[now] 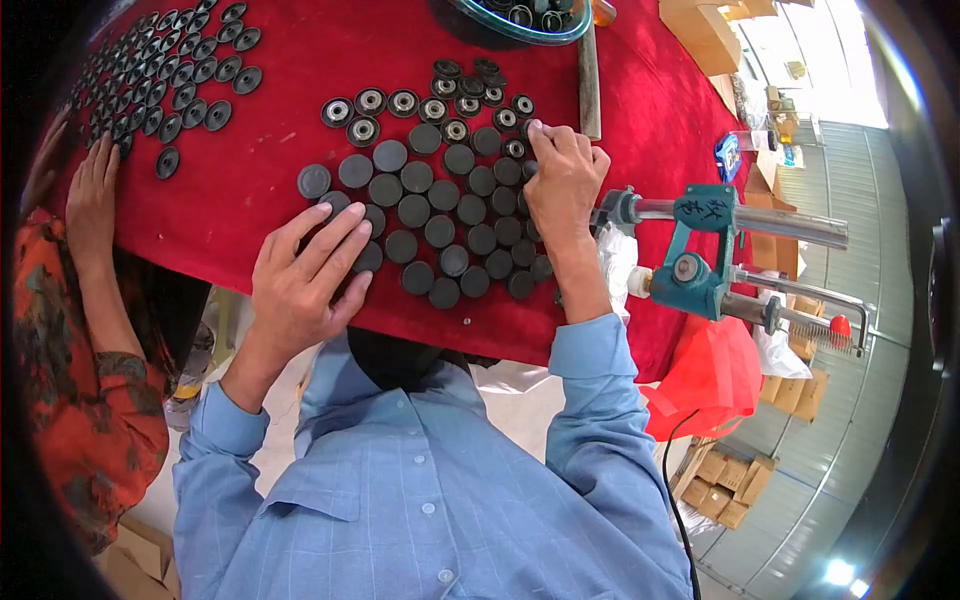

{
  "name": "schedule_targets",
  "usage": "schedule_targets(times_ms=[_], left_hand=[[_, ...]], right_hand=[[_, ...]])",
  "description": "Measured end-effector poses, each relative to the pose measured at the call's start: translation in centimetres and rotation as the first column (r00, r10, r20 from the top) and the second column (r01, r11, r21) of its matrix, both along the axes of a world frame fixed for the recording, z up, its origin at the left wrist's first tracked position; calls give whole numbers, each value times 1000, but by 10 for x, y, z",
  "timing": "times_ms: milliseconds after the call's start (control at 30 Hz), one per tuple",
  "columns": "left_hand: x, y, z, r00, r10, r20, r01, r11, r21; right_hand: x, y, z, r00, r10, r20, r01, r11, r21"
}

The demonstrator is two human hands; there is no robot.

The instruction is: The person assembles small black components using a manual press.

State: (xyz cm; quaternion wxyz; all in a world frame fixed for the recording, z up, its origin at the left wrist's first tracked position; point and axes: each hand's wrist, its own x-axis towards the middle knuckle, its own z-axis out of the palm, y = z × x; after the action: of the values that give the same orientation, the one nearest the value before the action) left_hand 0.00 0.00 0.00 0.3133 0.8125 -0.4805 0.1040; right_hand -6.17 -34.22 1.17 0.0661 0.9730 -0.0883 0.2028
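Observation:
A cluster of round black discs (413, 210) lies on the red cloth in front of me, most with their flat faces up. Along its far side, several discs (403, 103) show metal ring centres instead. My left hand (310, 270) is open at the cluster's left edge, its spread fingertips resting on the outermost discs. At the right edge, my right hand (565, 185) has its fingers curled in and its index fingertip beside a disc at the far corner. The palm hides whatever those fingers hold, if anything.
A green hand press (695, 255) stands at the right table edge. A bowl of metal-ringed parts (520, 38) and a grey bar (590, 85) are at the back. On the left, another person's hand (95, 180) is near many dark discs (185, 95). A red bag (710, 375) hangs at right.

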Motion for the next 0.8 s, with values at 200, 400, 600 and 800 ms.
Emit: schedule_targets(times_ms=[200,400,600,800], left_hand=[[2,0,-1,1000,10,8,-10,1000,-11],[1,0,1,999,17,32,-17,1000,-26],[1,-2,2,999,22,26,-22,1000,-8],[1,0,0,999,35,33,-35,999,-11]], right_hand=[[14,5,27,990,-17,-142,-4,989,-146],[72,18,43,994,74,85,-101,924,369],[87,22,26,993,106,-55,-81,936,343],[85,20,21,993,121,8,-115,921,373]])
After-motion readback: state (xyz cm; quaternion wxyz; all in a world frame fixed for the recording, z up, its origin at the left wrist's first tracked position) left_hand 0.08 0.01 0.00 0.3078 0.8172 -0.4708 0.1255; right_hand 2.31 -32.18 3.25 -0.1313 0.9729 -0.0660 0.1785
